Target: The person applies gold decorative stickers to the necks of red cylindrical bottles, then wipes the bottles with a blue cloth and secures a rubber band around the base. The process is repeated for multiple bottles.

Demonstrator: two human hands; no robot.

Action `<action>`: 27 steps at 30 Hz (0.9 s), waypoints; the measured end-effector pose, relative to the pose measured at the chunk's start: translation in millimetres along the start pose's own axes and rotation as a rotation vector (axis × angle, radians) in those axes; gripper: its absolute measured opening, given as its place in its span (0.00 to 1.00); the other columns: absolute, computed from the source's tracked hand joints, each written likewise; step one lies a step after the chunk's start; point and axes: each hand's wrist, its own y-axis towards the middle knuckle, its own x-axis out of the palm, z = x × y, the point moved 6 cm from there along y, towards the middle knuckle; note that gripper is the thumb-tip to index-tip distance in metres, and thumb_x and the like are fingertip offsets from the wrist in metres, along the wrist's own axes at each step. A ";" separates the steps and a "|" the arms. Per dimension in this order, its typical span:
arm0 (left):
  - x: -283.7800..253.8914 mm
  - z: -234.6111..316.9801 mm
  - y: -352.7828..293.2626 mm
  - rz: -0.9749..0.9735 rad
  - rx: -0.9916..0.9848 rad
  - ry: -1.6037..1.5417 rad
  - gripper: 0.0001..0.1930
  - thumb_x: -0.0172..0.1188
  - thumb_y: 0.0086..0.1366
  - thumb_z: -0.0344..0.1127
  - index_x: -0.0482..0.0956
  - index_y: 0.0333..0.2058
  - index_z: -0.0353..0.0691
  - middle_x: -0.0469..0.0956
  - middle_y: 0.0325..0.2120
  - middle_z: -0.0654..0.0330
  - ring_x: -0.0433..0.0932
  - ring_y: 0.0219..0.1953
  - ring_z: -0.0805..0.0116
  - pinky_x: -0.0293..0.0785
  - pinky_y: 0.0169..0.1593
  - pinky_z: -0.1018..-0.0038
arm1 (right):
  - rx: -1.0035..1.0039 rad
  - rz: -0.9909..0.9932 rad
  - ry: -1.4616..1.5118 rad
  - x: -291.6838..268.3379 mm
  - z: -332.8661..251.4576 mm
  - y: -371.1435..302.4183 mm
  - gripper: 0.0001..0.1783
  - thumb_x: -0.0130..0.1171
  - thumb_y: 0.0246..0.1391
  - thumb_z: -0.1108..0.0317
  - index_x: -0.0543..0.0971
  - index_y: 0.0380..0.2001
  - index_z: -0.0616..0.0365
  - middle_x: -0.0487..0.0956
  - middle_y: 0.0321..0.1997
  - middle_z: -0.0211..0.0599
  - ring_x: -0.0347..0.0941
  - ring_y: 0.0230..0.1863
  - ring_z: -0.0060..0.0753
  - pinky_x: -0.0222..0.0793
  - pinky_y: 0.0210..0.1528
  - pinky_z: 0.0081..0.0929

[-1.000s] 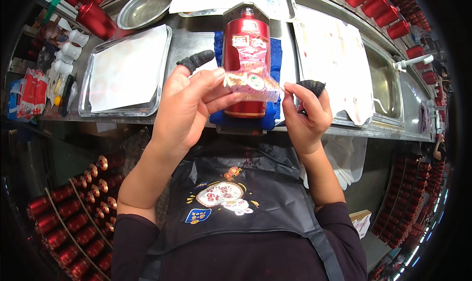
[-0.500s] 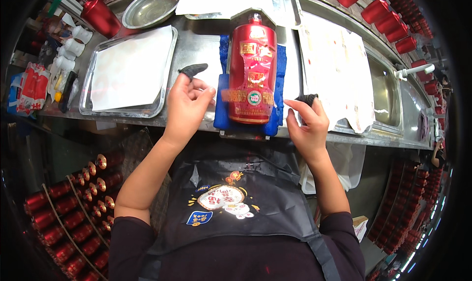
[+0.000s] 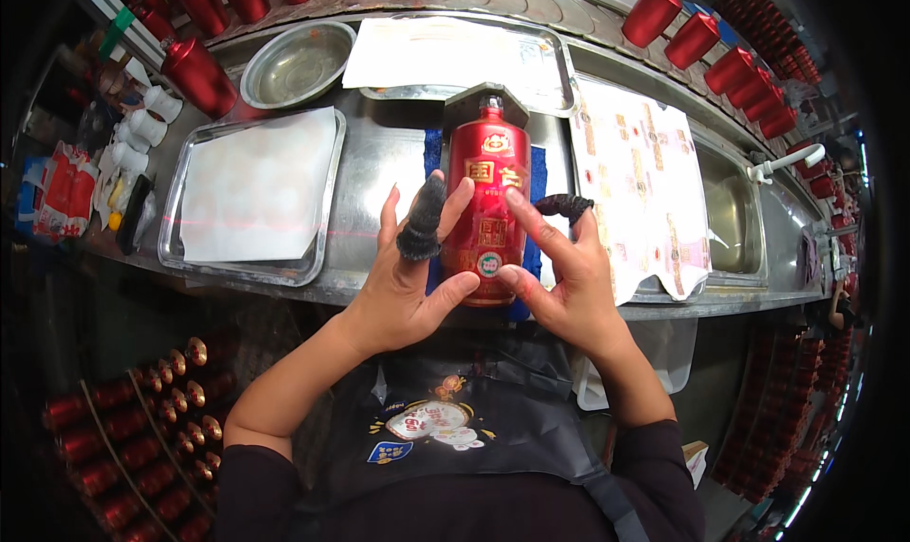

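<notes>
A red bottle (image 3: 485, 208) with gold lettering lies on a blue cloth pad (image 3: 539, 166), its neck pointing away from me. Low on its front is a label strip with a round white-and-green emblem (image 3: 489, 264). My left hand (image 3: 403, 281) is at the bottle's left side, fingers apart, thumb tip against the label area. From the other side, my right hand (image 3: 569, 281) has its thumb beside the emblem and a fingertip on the bottle higher up. A black finger cover is on one finger of each hand. Neither hand is wrapped round the bottle.
White paper sheets lie on metal trays at left (image 3: 327, 220), back (image 3: 567, 73) and right. A metal bowl (image 3: 294, 65) stands back left. Red bottles (image 3: 199, 78) line the conveyor (image 3: 521, 2) behind. At right is a sink (image 3: 735, 225) with a white faucet (image 3: 791, 160).
Both hands have moved inward onto the bottle from its two sides. The gold strip ends that jutted out past its sides no longer show. The view has shifted, showing more of the back.
</notes>
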 end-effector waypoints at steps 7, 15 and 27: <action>6.9 -1.9 4.0 -0.014 0.021 0.076 0.41 0.60 0.69 0.48 0.48 0.73 0.51 0.63 0.71 0.60 0.47 0.77 0.51 0.29 0.71 0.35 | 0.130 -0.158 -0.132 3.4 17.3 38.2 0.39 0.73 0.48 0.50 0.74 0.66 0.31 0.77 0.39 0.52 0.67 0.36 0.50 0.72 0.41 0.41; 4.9 -13.8 -1.6 -0.001 0.024 0.031 0.43 0.58 0.70 0.50 0.45 0.74 0.45 0.57 0.73 0.53 0.45 0.77 0.48 0.31 0.73 0.41 | 0.161 -0.119 -0.108 4.1 13.8 44.6 0.43 0.75 0.46 0.50 0.73 0.67 0.33 0.72 0.38 0.54 0.67 0.36 0.50 0.70 0.42 0.39; 24.5 -29.7 -14.8 0.068 -0.356 -0.590 0.44 0.53 0.76 0.47 0.32 0.73 0.36 0.49 0.73 0.37 0.45 0.77 0.47 0.41 0.75 0.59 | 0.311 -0.291 0.059 11.5 34.2 8.4 0.49 0.72 0.47 0.44 0.64 0.73 0.26 0.66 0.38 0.46 0.69 0.37 0.48 0.69 0.45 0.36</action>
